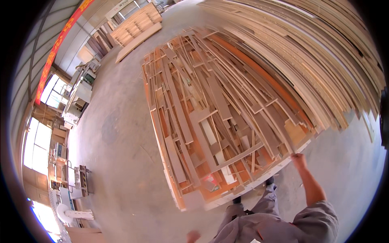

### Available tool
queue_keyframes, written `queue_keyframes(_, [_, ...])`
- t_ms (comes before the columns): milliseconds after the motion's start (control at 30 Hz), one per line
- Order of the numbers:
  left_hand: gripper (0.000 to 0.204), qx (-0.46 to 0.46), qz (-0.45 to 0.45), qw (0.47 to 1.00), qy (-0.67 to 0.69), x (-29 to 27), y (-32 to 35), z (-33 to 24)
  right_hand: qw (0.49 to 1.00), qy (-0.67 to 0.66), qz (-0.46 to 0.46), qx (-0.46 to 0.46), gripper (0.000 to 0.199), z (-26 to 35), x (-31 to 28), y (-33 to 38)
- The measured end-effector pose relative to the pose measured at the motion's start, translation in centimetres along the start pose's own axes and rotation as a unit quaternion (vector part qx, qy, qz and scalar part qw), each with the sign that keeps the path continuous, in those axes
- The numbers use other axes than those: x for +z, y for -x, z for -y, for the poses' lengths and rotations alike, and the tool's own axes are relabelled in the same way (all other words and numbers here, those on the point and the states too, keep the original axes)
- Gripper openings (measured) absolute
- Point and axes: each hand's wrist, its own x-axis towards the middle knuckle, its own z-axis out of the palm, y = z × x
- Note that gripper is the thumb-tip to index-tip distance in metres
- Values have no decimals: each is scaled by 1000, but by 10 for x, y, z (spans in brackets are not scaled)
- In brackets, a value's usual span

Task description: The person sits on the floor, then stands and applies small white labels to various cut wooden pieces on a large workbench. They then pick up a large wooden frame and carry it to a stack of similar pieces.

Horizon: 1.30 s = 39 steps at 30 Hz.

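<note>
My right hand is closed round the near end of a long brown wooden strip at the right front corner of a wide, low pile. The strip slants away over the other pieces. Thin battens, flat brown boards and short offcuts lie crisscross on an orange-brown base sheet. Low at the bottom edge hangs my left hand, apart from the pile and smeared by motion; its fingers cannot be made out.
Long stacked planks run along the right side. Concrete floor stretches left of the pile toward woodworking machines by the windows. A stack of pale boards stands at the far left. My legs are close to the pile's front edge.
</note>
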Motion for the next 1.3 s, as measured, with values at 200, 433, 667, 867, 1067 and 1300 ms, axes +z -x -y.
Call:
queue_keyframes(200, [19, 78, 81, 796, -595, 203, 31, -42, 984, 148, 71, 74, 38, -32, -41, -110])
queue_keyframes(433, [18, 140, 100, 799, -576, 357, 84, -161, 961, 216, 124, 117, 37, -63, -6, -124])
queue_keyframes(667, [13, 173, 106, 730, -652, 318, 84, -122, 946, 296, 58, 117, 59, -67, -26, -139])
queue_keyframes(867, [18, 212, 116, 755, -610, 426, 138, -218, 944, 164, 13, 287, 70, -138, -22, -109])
queue_keyframes(1067, [17, 194, 59, 817, -539, 448, 158, -195, 929, 139, 221, 260, 47, -140, -11, -20])
queue_keyframes(1300, [20, 54, -90, 947, -303, 412, 182, -124, 865, 244, 436, 46, 28, -134, 9, 82])
